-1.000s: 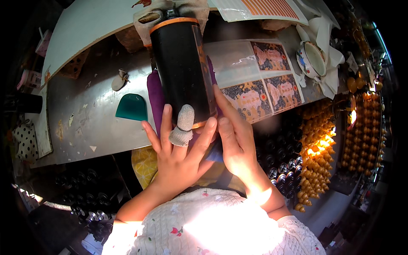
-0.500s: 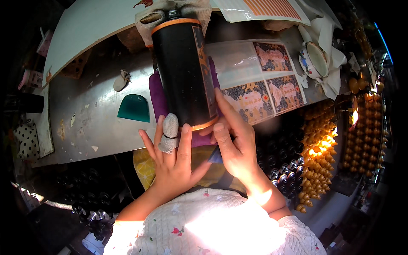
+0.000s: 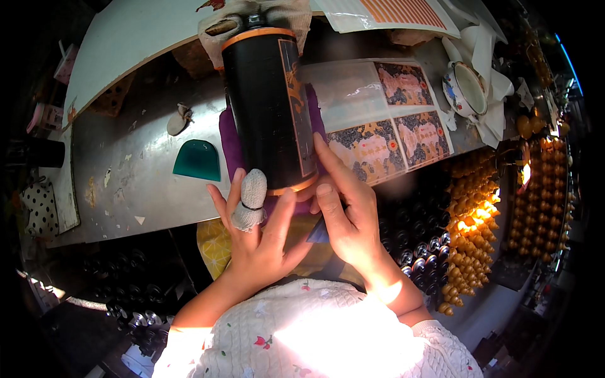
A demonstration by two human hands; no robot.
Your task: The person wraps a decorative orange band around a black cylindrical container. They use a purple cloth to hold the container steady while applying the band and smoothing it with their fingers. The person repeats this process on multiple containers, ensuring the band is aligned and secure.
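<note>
A glossy black bottle with copper-orange rims lies with its neck pointing away and its base toward me. Along its right side runs a gold-and-orange decal. Purple cloth lies beneath it. My left hand is by the base, fingers spread and holding nothing; a grey cloth finger cover, tied with a dark band, sits on one finger. My right hand grips the bottle's lower right end, index finger along the side and thumb near the base. A blue pointed piece shows beneath this hand; whether it is held is hidden.
A green scraper and a small cloth bundle lie left on the metal table. Printed decal sheets and an enamel cup are on the right. White cloth surrounds the neck. Golden gourd-shaped pieces stand lower right.
The bottle has turned slightly, bringing more of its decal into sight, and shifted a little left. My left index finger has moved down from the base rim. The right hand has barely moved.
</note>
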